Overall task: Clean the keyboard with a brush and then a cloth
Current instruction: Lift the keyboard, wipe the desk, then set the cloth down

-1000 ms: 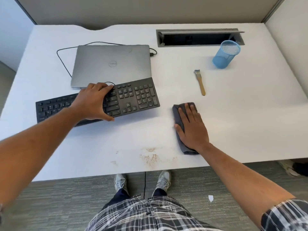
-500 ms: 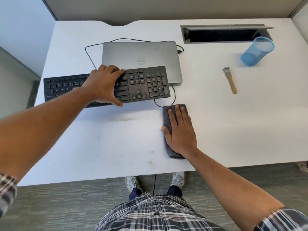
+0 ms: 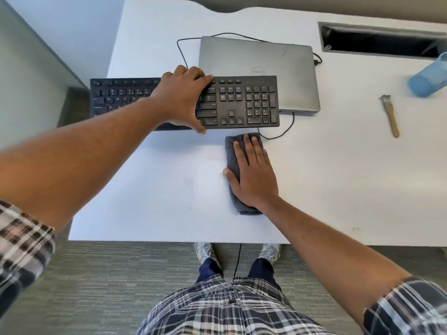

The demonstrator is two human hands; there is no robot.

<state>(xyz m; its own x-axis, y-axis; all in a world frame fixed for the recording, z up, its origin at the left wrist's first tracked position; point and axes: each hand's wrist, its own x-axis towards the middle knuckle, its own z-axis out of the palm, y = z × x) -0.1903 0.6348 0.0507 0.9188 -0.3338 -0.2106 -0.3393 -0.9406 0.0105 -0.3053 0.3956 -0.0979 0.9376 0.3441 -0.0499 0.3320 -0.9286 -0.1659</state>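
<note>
White bench (image 3: 169, 189) over grey carpet carries everything. At its far left the black keyboard (image 3: 242, 102) lies with its right end overlapping a closed grey laptop (image 3: 266, 59) and its left end jutting past the bench edge. The left hand (image 3: 183, 97) spans it front to back, fingers over the far rim and thumb hooked on the near edge. That looks the best hold: the board is probably light, rigid plastic that slides easily, tethered by its thin cable (image 3: 278, 134). The right hand (image 3: 254, 172) lies flat, fingers straight, on the folded grey cloth (image 3: 232, 151), which is soft and limp (best gathered whole). The wooden brush (image 3: 390, 117) lies well right, near a blue mesh cup (image 3: 429, 79). Only the laptop's round Dell badge reads; the key legends blur.
</note>
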